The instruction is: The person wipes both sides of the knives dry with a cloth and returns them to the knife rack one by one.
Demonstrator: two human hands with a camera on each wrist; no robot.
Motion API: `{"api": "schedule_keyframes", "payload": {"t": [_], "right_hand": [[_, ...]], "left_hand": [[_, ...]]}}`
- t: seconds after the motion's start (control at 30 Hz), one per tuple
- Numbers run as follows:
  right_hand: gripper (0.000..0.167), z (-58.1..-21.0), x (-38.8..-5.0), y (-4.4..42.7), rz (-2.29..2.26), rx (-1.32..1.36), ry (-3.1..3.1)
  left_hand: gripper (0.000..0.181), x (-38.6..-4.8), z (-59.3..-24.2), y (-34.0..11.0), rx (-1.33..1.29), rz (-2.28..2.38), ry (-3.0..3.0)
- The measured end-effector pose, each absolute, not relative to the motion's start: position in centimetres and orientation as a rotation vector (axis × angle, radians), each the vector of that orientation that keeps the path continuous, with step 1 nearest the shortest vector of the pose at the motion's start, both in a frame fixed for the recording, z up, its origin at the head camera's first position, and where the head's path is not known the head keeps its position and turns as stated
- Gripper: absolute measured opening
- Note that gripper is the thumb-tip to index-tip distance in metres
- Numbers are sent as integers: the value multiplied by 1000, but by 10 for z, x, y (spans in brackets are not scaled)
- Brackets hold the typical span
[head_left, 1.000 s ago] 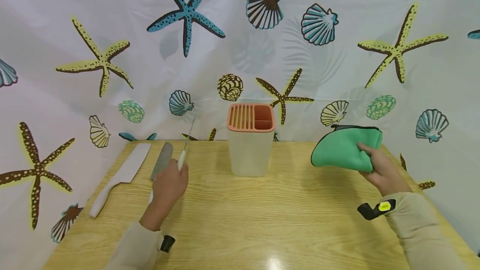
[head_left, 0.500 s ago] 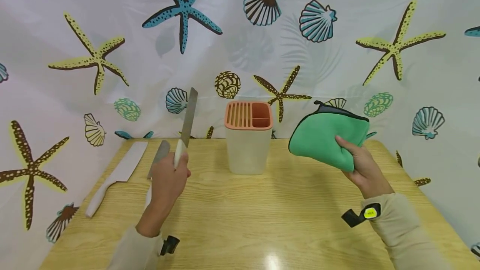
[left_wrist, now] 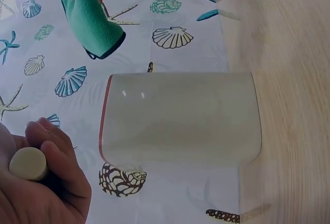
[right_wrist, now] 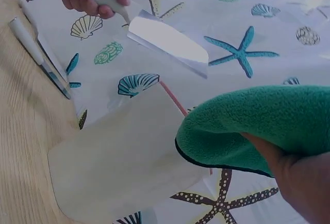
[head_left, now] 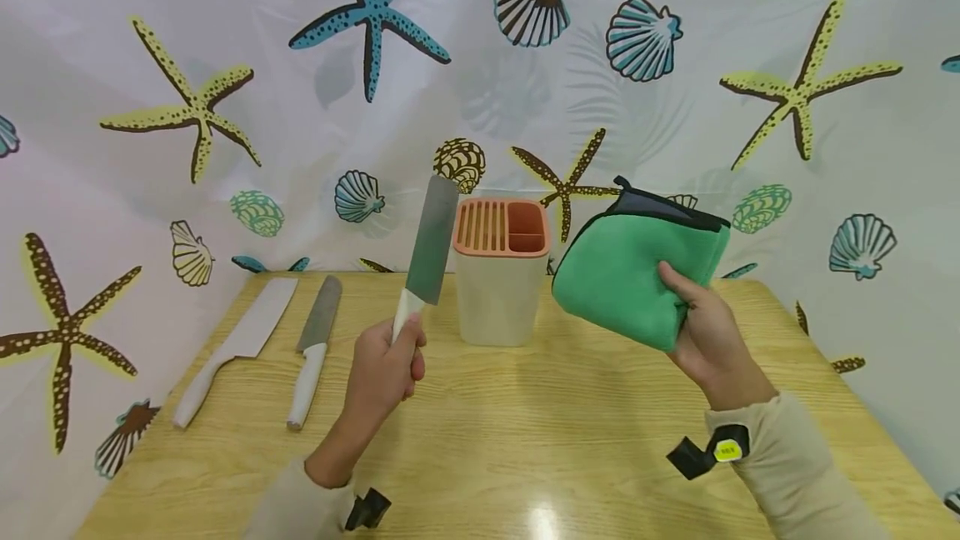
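Note:
In the head view my left hand grips a kitchen knife by its white handle. The broad blade points up, just left of a white knife block with an orange slotted top. The butt of the handle pokes out of my curled fingers in the left wrist view. My right hand pinches a folded green cloth with dark edging, thumb on top, to the right of the block. From the right wrist, the blade appears bright, apart from the cloth.
Two more white-handled knives lie at the left of the wooden table: a cleaver and a narrower knife. A curtain with starfish and shells hangs behind the table.
Left hand and knife have moved right toward the knife block, and the blade has turned from edge-on to show its flat side. The right hand has brought the cloth leftward.

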State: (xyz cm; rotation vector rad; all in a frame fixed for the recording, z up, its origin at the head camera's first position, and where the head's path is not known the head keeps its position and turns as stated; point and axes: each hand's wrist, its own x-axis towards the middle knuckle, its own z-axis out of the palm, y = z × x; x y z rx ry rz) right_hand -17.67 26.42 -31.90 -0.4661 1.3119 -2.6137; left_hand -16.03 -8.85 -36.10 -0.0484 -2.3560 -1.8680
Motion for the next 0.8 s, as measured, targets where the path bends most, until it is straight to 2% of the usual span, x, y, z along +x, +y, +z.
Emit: {"api": "schedule_keyframes", "payload": {"t": [0.13, 0.37, 0.57, 0.67, 0.8], "right_hand": [[41, -317, -174, 255, -2507, -423, 1587], [58, -305, -162, 226, -2367, -187, 2000], [51, -291, -154, 197, -2390, -133, 2113], [45, -291, -150, 184, -2285, -239, 2335], [39, -301, -146, 169, -1934, -672, 2652]], "left_hand": [[30, -159, -367, -77, -93, -1939, -2354], [26, -156, -373, -58, -241, -2128, -2356], [25, -155, -372, -43, -372, -2231, -2308], [24, -153, -372, -36, -391, -2274, -2297], [23, -150, -372, -27, -439, -2291, -2287]]}}
